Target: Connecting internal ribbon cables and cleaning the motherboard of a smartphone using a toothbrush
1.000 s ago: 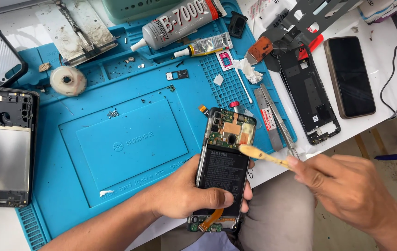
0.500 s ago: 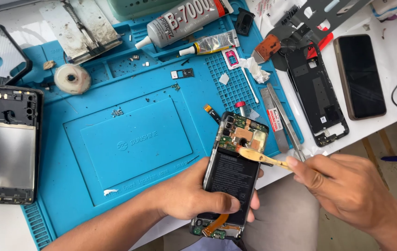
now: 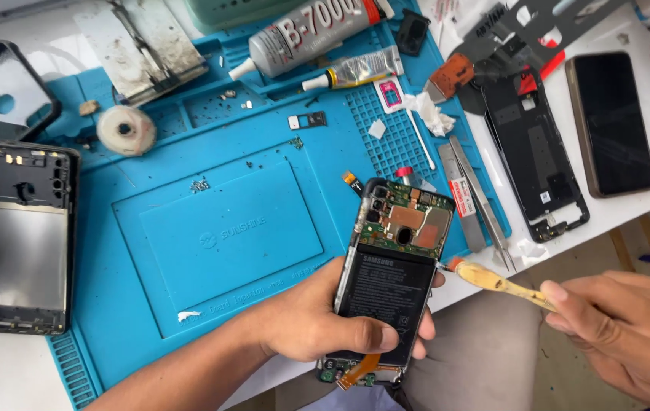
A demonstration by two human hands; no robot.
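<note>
My left hand (image 3: 325, 323) grips an opened phone (image 3: 389, 266) with its back cover off, showing a black battery and a green circuit board at the top. An orange flex cable hangs from the phone's lower end. My right hand (image 3: 629, 327) holds a thin yellowish stick tool (image 3: 504, 283) whose tip touches the phone's right edge beside the battery. The phone sits over the near right corner of a blue repair mat (image 3: 218, 228).
A second opened phone frame (image 3: 20, 236) lies at the left. Black back covers (image 3: 534, 152) and a dark phone (image 3: 610, 122) lie at the right. Metal tweezers (image 3: 481, 198), a glue tube (image 3: 309, 34), a small tube (image 3: 351, 72) and a tape roll (image 3: 125, 129) lie about the mat.
My right hand has drawn back to the right, and the stick's tip has moved from over the circuit board to the phone's right edge. The left hand's hold is unchanged.
</note>
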